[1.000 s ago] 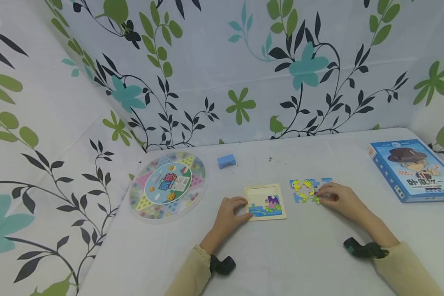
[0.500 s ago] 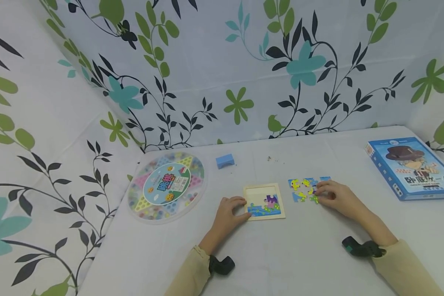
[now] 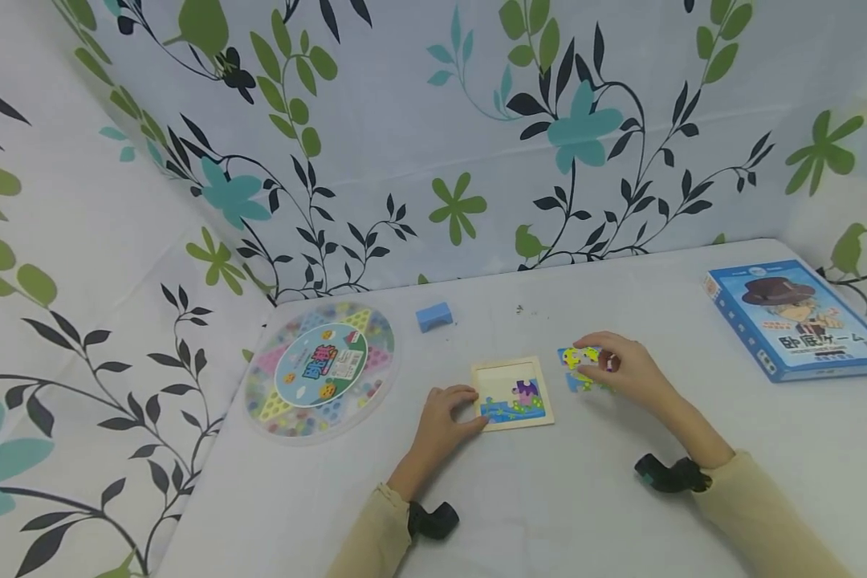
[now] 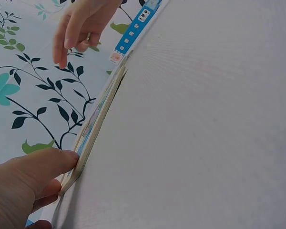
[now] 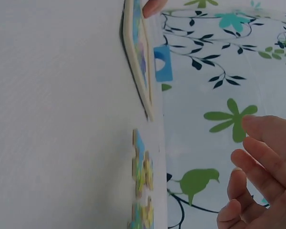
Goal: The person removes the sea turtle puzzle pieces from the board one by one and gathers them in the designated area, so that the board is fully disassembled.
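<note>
A small wooden puzzle frame (image 3: pixel 520 424) lies on the white table, with blue and purple pieces (image 3: pixel 526 392) along its lower part. My left hand (image 3: pixel 444 417) holds its left side, the thumb (image 4: pixel 62 160) on the rim in the left wrist view. Over the loose jigsaw pieces (image 3: pixel 578 357) to the right hovers my right hand (image 3: pixel 639 373), covering some of them. Its fingers are bent and parted from the thumb, and the right wrist view shows no piece in that hand (image 5: pixel 267 176). Several loose pieces (image 5: pixel 139 176) lie beside the frame there.
A round Chinese checkers set (image 3: pixel 260 377) lies at the left. Behind the frame stands a blue arch-shaped block (image 3: pixel 434 316), with small crumbs (image 3: pixel 520 310) to its right. A blue game box (image 3: pixel 802 321) lies at the far right. Patterned cloth (image 3: pixel 376 120) hangs behind the table.
My right hand has lifted and moved left over the loose pieces from their right edge. My left hand keeps its hold on the frame. The head view has shifted slightly.
</note>
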A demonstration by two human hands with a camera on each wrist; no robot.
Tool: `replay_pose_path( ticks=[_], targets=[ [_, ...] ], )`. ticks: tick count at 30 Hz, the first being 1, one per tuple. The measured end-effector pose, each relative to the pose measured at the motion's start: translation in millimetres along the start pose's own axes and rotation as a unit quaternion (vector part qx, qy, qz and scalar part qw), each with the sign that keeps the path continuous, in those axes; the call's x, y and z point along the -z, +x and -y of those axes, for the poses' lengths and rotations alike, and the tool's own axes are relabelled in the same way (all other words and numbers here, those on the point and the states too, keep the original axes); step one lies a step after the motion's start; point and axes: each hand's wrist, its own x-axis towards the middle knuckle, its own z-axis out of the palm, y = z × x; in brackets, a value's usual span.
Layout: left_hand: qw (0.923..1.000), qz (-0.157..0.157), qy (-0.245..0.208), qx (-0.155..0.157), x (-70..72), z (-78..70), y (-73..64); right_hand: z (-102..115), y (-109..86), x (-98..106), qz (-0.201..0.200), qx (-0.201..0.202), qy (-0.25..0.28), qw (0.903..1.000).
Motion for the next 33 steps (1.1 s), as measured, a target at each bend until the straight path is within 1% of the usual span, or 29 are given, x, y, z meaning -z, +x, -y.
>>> replay_pose_path(
  ticks=[4, 7, 10, 12, 15, 17, 20, 25, 28, 30, 33],
  targets=[
    [1.0, -0.002, 0.0, -0.001, 1.2, 1.0, -1.3, 12, 12.4, -17, 0.005, 0.005, 0.024, 0.9997],
    [1.0, 0.0, -0.005, -0.002, 1.4, 0.9, -1.7, 15, 17.2, -30, 0.013, 0.012, 0.045, 0.9988],
    [1.0, 0.002, -0.009, 0.002, 1.3, 0.1, -1.6, 13, 16.5, -43, 0.039, 0.018, 0.063, 0.9971],
    [0.9999, 0.005, -0.007, 0.006, 0.7, 0.0, -1.5, 9, 13.3, -51, 0.064, 0.007, 0.071, 0.9954],
    [0.9999, 0.011, -0.005, 0.012, 0.1, -0.6, -1.1, 1, 7.8, -59, 0.095, -0.016, 0.068, 0.993],
    [0.9998, 0.013, -0.003, 0.014, 0.2, -0.8, -0.9, -2, 5.5, -62, 0.108, -0.024, 0.064, 0.9918],
    [0.9998, 0.013, -0.002, 0.017, 1.4, -0.8, -0.5, -3, 4.9, -65, 0.119, -0.019, 0.056, 0.9912],
    [0.9998, 0.011, 0.003, 0.014, 3.2, -0.1, 1.4, 0, 5.6, -68, 0.121, -0.016, 0.042, 0.9916],
    [1.0, 0.001, 0.003, 0.009, 1.8, -1.5, 1.3, 1, 4.9, -69, 0.12, -0.018, 0.04, 0.9918],
    [0.9999, -0.008, 0.002, 0.011, -0.1, -3.6, 1.3, 1, 4.4, -69, 0.119, -0.018, 0.04, 0.992],
    [0.9994, -0.018, -0.001, 0.029, -3.6, -7.2, 2.4, 2, 4.7, -70, 0.115, -0.013, 0.043, 0.9924]
  ],
)
